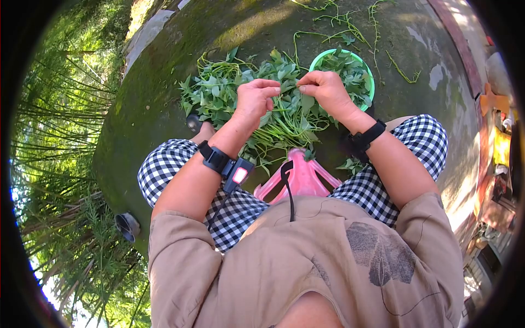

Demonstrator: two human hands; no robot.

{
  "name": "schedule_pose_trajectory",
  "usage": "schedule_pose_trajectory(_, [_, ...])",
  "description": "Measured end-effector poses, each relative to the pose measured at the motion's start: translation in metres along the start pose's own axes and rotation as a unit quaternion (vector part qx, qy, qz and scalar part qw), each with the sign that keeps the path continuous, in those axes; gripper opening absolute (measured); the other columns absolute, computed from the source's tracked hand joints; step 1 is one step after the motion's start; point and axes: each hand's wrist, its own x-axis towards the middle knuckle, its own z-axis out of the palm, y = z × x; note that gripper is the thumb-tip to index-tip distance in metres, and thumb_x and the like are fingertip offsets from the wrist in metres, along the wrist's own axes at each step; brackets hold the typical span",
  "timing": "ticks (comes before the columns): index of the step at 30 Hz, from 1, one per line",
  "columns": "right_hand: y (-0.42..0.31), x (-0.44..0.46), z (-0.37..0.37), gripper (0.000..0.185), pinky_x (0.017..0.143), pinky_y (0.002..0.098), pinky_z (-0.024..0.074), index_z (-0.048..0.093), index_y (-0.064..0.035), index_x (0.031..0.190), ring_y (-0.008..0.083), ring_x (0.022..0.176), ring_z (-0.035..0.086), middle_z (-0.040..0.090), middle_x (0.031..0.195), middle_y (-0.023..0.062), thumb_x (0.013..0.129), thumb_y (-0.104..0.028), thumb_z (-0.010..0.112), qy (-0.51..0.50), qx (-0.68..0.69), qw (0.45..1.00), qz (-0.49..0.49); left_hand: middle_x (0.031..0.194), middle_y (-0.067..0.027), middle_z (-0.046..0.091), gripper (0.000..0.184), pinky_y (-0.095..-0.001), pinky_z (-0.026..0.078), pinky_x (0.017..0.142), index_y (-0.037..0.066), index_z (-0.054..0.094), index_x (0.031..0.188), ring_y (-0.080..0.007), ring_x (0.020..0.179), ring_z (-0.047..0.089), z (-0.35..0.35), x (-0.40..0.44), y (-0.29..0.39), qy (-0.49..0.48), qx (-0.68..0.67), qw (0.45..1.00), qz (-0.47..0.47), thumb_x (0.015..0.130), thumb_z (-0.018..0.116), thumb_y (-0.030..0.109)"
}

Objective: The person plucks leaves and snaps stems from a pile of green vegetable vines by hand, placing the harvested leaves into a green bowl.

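My left hand (pixel 256 100) is closed in a pinch over a heap of leafy green stems (pixel 219 87), with thumb and forefinger pressed on a leafy stem. Close beside it, my right hand (pixel 326 94) pinches at the same greens between thumb and fingertips. The exact spot each one grips is partly hidden by the fingers and hard to tell from the leaves behind. Just beyond the right hand, a bright green round basin (pixel 372 87) holds loose leaves. Long bare stalks (pixel 295 128) of the heap point toward me.
A pink plastic stool (pixel 306 174) stands between my knees. Stripped vines (pixel 402 68) lie scattered on the mossy concrete ground (pixel 158 104) at the far right. Dense green plants (pixel 71 109) border the left side, near a small grey pot (pixel 127 227). Assorted items line the right edge.
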Motion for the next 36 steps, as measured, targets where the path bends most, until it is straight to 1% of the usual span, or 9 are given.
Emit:
schedule_pose_trajectory(4, [0.001,-0.003,0.005,0.017,0.068,0.0277,0.0483,0.070,0.0015,0.090,0.0141,0.073,0.062,0.069,0.079,0.0076,0.078,-0.010,0.068,0.003,-0.006,0.999,-0.041,0.076,-0.0038,0.065,0.020,-0.0200,0.035,0.041,-0.002,0.068,0.100,-0.0066,0.051,0.052,0.010,-0.006,-0.001,-0.053,0.022,0.994,0.098,0.081,0.068,0.004])
schedule_pose_trajectory(7, [-0.002,-0.004,0.011,0.021,0.066,0.0311,0.0483,0.072,-0.0004,0.086,0.0186,0.071,0.063,0.067,0.076,0.0111,0.072,-0.016,0.071,0.003,0.046,0.999,-0.025,0.075,-0.0046,0.065,0.015,-0.0212,0.037,0.042,-0.002,0.068,0.094,-0.0079,0.050,0.053,0.011,-0.002,-0.011,-0.082,0.049,0.990,0.105,0.081,0.069,0.004])
schedule_pose_trajectory(16, [-0.007,-0.009,0.021,0.016,0.060,0.0277,0.0459,0.070,-0.0003,0.081,0.0098,0.064,0.057,0.064,0.067,0.0040,0.073,-0.014,0.073,0.014,0.112,0.993,0.019,0.062,-0.0026,0.060,0.007,-0.0220,0.036,0.042,-0.001,0.066,0.077,-0.0069,0.048,0.049,0.009,-0.009,-0.006,-0.078,0.042,0.994,0.065,0.076,0.063,0.004])
schedule_pose_trajectory(19, [0.005,-0.002,0.021,0.014,0.060,0.0276,0.0464,0.070,-0.0006,0.081,0.0092,0.064,0.057,0.064,0.067,0.0040,0.073,-0.012,0.073,0.063,0.226,0.970,0.065,0.061,-0.0016,0.058,0.008,-0.0224,0.034,0.042,-0.001,0.065,0.075,-0.0061,0.046,0.047,0.012,-0.012,-0.013,-0.079,0.200,0.942,0.257,0.075,0.063,0.006])
schedule_pose_trajectory(22, [0.016,0.010,-0.003,0.012,0.061,0.0277,0.0471,0.071,-0.0016,0.081,0.0101,0.064,0.058,0.065,0.068,0.0048,0.072,-0.009,0.072,0.149,0.187,0.968,0.076,0.058,-0.0006,0.057,0.009,-0.0226,0.033,0.042,-0.001,0.065,0.074,-0.0067,0.048,0.047,0.016,-0.022,-0.010,-0.147,0.137,0.973,0.115,0.074,0.064,0.008])
schedule_pose_trajectory(27, [0.045,0.020,-0.038,0.013,0.069,0.0401,0.0508,0.071,-0.0054,0.082,0.0302,0.076,0.067,0.069,0.078,0.0146,0.075,-0.017,0.068,0.259,-0.303,0.914,0.077,0.088,-0.0169,0.064,0.014,-0.0280,0.038,0.041,0.002,0.053,0.086,-0.0207,0.061,0.059,-0.030,0.013,-0.027,-0.132,-0.249,0.952,-0.118,0.089,0.046,0.014])
schedule_pose_trajectory(30, [0.047,0.014,-0.021,0.016,0.072,0.0426,0.0511,0.069,-0.0060,0.088,0.0331,0.081,0.066,0.068,0.079,0.0152,0.078,-0.018,0.066,0.188,-0.308,0.932,0.032,0.089,-0.0169,0.064,0.016,-0.0293,0.039,0.043,0.003,0.053,0.084,-0.0239,0.067,0.060,-0.039,0.018,-0.026,-0.095,-0.336,0.925,-0.151,0.089,0.045,0.015])
schedule_pose_trajectory(32, [0.020,0.005,0.001,0.017,0.066,0.0397,0.0521,0.068,-0.0044,0.088,0.0308,0.075,0.067,0.067,0.075,0.0134,0.080,-0.020,0.066,0.016,-0.149,0.989,0.016,0.092,-0.0178,0.063,0.014,-0.0319,0.041,0.047,0.004,0.053,0.084,-0.0264,0.071,0.060,-0.038,0.019,-0.025,-0.095,-0.356,0.919,-0.139,0.088,0.045,0.015])
schedule_pose_trajectory(36, [-0.017,-0.016,0.047,0.030,0.050,0.0261,0.0476,0.068,0.0001,0.082,0.0139,0.055,0.060,0.063,0.067,0.0064,0.087,-0.030,0.065,-0.183,0.215,0.935,0.213,0.088,-0.0175,0.063,0.013,-0.0362,0.045,0.054,0.003,0.053,0.085,-0.0280,0.071,0.060,-0.019,0.019,-0.020,-0.038,-0.371,0.923,-0.096,0.085,0.047,0.015])
